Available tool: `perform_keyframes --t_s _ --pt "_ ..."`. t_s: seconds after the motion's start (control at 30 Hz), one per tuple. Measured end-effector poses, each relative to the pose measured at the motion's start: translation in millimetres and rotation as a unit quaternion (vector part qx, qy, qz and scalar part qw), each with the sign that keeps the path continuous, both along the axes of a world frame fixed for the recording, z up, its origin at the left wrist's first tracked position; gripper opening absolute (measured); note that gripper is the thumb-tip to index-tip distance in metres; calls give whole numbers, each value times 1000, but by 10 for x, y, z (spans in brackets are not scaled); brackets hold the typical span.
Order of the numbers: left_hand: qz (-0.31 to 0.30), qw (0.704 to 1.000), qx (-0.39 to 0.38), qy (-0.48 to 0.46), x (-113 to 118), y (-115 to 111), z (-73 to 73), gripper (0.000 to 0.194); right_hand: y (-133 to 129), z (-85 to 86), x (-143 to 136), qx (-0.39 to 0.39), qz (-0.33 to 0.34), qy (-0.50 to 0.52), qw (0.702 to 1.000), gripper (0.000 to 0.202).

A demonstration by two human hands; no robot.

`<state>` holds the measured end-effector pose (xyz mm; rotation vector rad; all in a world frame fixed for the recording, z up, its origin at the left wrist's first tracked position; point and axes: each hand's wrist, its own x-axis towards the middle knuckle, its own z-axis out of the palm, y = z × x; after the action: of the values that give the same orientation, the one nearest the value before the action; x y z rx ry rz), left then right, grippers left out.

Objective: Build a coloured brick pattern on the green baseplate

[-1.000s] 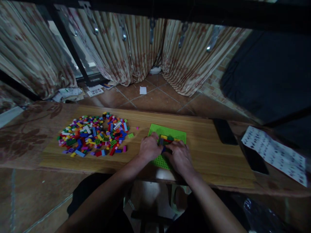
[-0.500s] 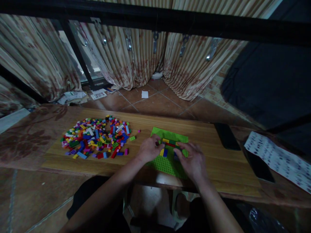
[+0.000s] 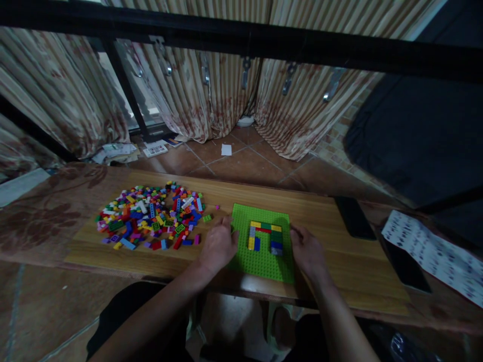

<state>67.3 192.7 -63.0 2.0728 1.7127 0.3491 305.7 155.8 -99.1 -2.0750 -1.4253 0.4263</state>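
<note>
A green studded baseplate lies on the wooden table. Its bricks form an angular U open toward me: yellow and green bricks along the far side, a yellow-and-blue leg at left, a green, blue and greyish leg at right, with some red inside. My left hand is closed at the plate's left edge, thumb on its rim. Against the right edge, my right hand grips with bent fingers; its fingertips are partly hidden.
Left of the plate spreads a large pile of loose coloured bricks, with a lime brick near its right side. On the right lie a dark phone, another dark flat device and a printed sheet. A black rail crosses above.
Both hands have left the bricks in the middle and moved apart to the plate's side edges. The brick shape is now uncovered, and the plate sits slightly turned.
</note>
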Motion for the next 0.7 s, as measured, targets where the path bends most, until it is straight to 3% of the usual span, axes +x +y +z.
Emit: perform_keyframes --t_s 0.37,0.57,0.7 --pt "16 999 -30 28 -79 -17 -45 28 70 10 -64 -24 16 -28 999 50" --pt "11 1000 -14 -2 -97 -7 -44 27 58 -12 -7 -28 14 -19 999 53" --pt "15 1000 9 -14 -134 -27 14 27 32 94 13 -25 10 -30 999 53"
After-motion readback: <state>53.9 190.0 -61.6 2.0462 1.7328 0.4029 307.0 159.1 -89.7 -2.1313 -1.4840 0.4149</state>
